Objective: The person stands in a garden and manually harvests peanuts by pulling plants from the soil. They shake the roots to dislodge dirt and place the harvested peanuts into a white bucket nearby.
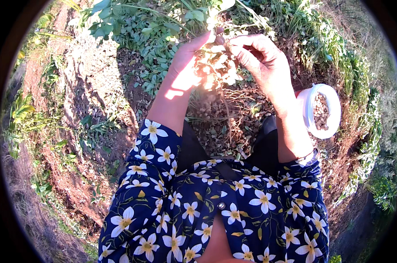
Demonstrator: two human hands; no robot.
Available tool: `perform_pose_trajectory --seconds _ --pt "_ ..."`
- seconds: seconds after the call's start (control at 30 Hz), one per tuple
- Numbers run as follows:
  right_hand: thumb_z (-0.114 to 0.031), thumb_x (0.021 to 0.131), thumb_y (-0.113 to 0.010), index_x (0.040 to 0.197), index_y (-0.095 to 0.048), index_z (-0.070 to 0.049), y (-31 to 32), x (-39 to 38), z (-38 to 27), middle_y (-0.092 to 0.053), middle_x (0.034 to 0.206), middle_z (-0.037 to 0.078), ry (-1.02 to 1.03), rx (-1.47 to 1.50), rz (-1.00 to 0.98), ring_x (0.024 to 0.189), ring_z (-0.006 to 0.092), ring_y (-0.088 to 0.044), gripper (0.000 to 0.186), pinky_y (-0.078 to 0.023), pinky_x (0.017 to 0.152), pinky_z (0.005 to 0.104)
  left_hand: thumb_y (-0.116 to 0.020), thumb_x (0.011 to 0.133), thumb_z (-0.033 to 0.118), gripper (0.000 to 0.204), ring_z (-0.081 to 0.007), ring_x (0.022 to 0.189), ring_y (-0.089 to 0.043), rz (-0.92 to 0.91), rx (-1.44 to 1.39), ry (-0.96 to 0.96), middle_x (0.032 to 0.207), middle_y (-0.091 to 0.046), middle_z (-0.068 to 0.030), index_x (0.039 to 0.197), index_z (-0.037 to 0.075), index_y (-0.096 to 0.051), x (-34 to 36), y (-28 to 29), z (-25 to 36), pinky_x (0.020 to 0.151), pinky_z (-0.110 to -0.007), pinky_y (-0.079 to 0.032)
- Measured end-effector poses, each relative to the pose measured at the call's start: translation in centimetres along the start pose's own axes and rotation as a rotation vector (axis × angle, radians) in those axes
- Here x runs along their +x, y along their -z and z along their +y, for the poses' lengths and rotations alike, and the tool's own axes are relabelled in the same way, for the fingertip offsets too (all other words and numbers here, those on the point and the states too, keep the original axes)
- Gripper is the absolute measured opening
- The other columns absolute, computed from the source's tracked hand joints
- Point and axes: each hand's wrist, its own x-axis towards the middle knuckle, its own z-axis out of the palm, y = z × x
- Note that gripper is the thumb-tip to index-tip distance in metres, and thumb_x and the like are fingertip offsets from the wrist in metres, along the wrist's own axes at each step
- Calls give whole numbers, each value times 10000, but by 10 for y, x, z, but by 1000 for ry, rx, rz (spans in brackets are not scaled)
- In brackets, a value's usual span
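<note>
My left hand (185,61) is closed around the stem end of an uprooted peanut plant (216,65), lifted in front of me. Its leafy top (141,17) reaches away to the far left, while roots and pods dangle below in strong sunlight. From the other side my right hand (266,63) meets the root cluster, thumb and forefinger pinched together at what looks like a peanut pod; glare and the fingers partly hide it. Right of my right forearm stands a white plastic bucket (309,109) with shelled-looking tan peanut pods (321,110) inside.
Leafy green plants (145,57) lie heaped at the far side, with more uprooted greenery (338,48) curving down the right. Loose pods and roots (211,107) are on the ground between my knees. Dry reddish soil (53,153) with scattered leaves stretches to the left.
</note>
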Motion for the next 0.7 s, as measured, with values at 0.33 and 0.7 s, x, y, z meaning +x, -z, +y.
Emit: perform_pose_trajectory --seconds 0.33,0.7 --pt "-156 819 -699 1040 -620 -50 -10 -5 -2 -636 823 108 -13 -339 -154 798 211 -638 258 -516 714 326 -594 884 485 670 -168 1166 -511 47 324 -118 1316 -487 -120 1351 38 -420 -4 -9 -7 841 -317 -509" --pt "-215 941 -581 983 -617 -27 -3 0 -14 -554 679 -6 -412 866 24 551 61 -458 196 -368 492 192 -466 971 284 534 -164 1317 -379 102 594 -116 1460 -373 -111 1426 34 -341 6 38 -11 1006 -303 -395"
